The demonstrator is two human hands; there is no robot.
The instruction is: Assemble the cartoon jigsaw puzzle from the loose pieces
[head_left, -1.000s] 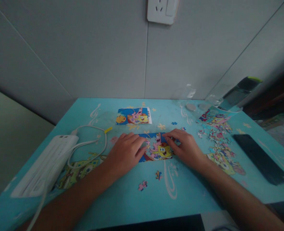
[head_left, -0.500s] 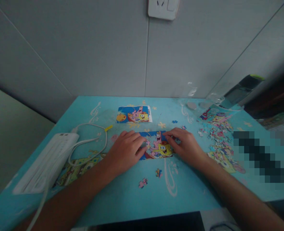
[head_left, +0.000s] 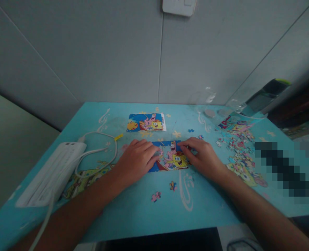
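A partly assembled jigsaw puzzle [head_left: 179,161] with a yellow sponge and a pink starfish lies flat on the table, a gap showing around its middle. My left hand [head_left: 137,157] rests over its left part, thumb and fingers apart. At the upper right corner, the thumb and forefinger of my right hand [head_left: 200,151] pinch the puzzle's blue edge. Two loose puzzle pieces, one pink [head_left: 156,196] and one with orange and blue [head_left: 173,186], lie in front of it. Behind the puzzle is a picture card [head_left: 145,122] with a matching image.
A white power strip [head_left: 51,174] with a looped cable [head_left: 115,150] lies at left. Loose puzzle pieces [head_left: 240,148] are heaped at right, beside an illustrated bag [head_left: 234,123]. Clear containers [head_left: 209,104] and a dark bottle [head_left: 265,96] stand at the back right.
The view has tilted down slightly. My left hand has shifted a little to the left, while my right hand keeps its place at the puzzle's upper right corner.
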